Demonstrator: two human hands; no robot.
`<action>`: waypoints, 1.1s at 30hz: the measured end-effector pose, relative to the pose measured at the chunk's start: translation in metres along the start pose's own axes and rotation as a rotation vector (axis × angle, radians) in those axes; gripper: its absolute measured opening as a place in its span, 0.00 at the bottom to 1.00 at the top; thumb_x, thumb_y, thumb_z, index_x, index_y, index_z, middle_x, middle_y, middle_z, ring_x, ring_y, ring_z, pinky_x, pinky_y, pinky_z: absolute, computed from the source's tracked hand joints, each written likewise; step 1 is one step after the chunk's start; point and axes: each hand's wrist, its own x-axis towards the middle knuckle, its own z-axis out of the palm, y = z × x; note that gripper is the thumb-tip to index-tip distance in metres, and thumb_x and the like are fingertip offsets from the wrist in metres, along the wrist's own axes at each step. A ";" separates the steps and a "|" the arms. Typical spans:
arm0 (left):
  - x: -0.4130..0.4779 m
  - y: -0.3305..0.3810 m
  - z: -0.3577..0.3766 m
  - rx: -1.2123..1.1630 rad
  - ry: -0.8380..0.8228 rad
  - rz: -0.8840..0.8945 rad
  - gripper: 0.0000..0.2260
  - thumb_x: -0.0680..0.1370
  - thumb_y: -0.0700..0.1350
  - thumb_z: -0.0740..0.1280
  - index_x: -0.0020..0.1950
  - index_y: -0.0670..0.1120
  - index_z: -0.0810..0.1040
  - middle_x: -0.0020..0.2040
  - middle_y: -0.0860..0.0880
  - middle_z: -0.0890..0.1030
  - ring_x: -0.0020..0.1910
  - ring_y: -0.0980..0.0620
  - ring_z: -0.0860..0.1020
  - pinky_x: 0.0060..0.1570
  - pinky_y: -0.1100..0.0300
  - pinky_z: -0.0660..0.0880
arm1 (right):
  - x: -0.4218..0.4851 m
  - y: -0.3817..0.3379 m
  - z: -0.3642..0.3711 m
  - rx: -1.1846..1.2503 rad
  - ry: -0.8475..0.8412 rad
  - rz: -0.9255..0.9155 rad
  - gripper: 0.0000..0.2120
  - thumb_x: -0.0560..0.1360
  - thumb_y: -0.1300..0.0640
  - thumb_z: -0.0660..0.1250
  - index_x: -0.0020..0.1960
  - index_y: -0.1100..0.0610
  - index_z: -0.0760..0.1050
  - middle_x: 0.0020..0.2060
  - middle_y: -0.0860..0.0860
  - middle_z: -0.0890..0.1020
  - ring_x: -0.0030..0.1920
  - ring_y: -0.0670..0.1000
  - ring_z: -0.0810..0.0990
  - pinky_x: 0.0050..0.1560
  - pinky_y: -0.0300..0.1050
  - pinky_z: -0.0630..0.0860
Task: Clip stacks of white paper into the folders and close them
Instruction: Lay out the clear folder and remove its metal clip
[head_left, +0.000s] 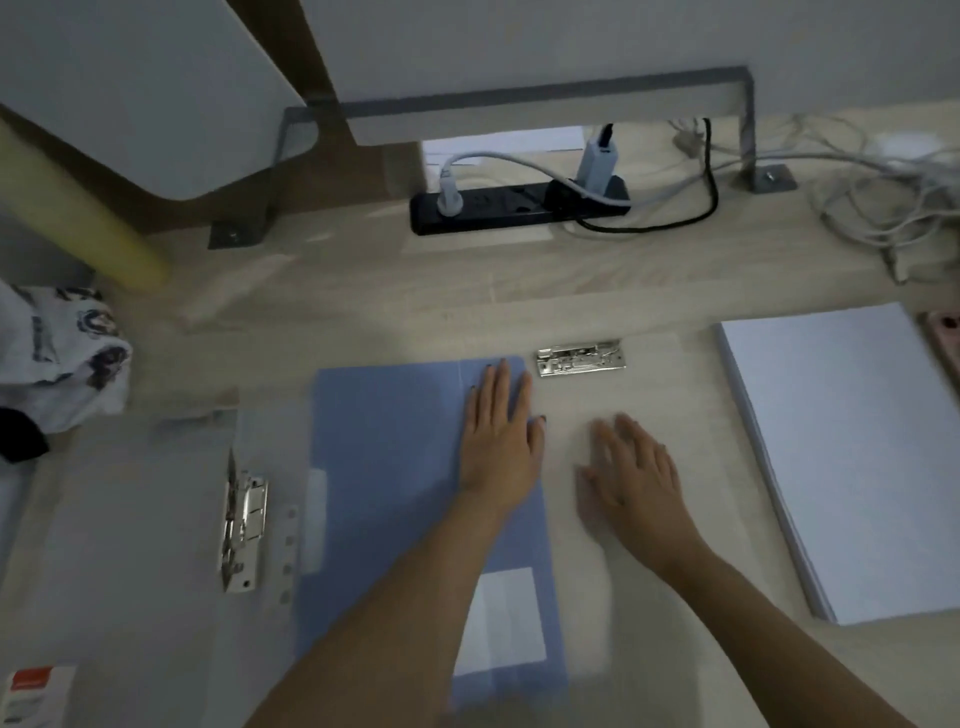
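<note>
- We see the left hand (501, 441) lying flat on the blue folder (389, 467) in the middle of the frame. Its fingers are straight and it holds nothing.
- The right hand (631, 467) is just beside it, to the right. It is flat, spread out and a bit blurry. It holds nothing too. We cannot tell if it touches the tabletop (363, 291).
- The stack of white paper (852, 457) lies at the right side of the frame, apart from both hands. Its long side runs from top to bottom, leaning a little.
- The right hand is nearer to the paper, so we think that hand should reach to the right for it.
- A metal clip (579, 358) lies just above the right hand. Its long side goes left to right.
- 1 clear folder (130, 519) waits at the lower left.
</note>
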 end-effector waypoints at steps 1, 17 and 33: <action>0.000 0.001 0.006 -0.004 0.034 -0.002 0.23 0.76 0.51 0.54 0.67 0.43 0.72 0.68 0.40 0.73 0.68 0.42 0.71 0.69 0.49 0.63 | 0.007 0.001 -0.002 0.004 0.021 0.004 0.31 0.75 0.41 0.50 0.72 0.57 0.60 0.73 0.61 0.60 0.73 0.60 0.58 0.71 0.57 0.55; -0.002 0.002 0.013 -0.002 0.148 -0.022 0.23 0.79 0.49 0.51 0.74 0.45 0.60 0.75 0.44 0.61 0.76 0.47 0.55 0.73 0.50 0.50 | 0.091 -0.024 0.013 -0.096 0.216 -0.321 0.24 0.76 0.53 0.52 0.70 0.59 0.64 0.68 0.64 0.68 0.70 0.64 0.62 0.70 0.59 0.60; 0.000 0.005 0.010 0.045 0.133 -0.054 0.24 0.78 0.49 0.52 0.74 0.46 0.60 0.75 0.43 0.61 0.75 0.45 0.58 0.73 0.52 0.48 | 0.098 -0.018 0.029 -0.040 0.407 -0.313 0.18 0.78 0.57 0.56 0.67 0.55 0.70 0.67 0.61 0.71 0.71 0.60 0.64 0.71 0.54 0.60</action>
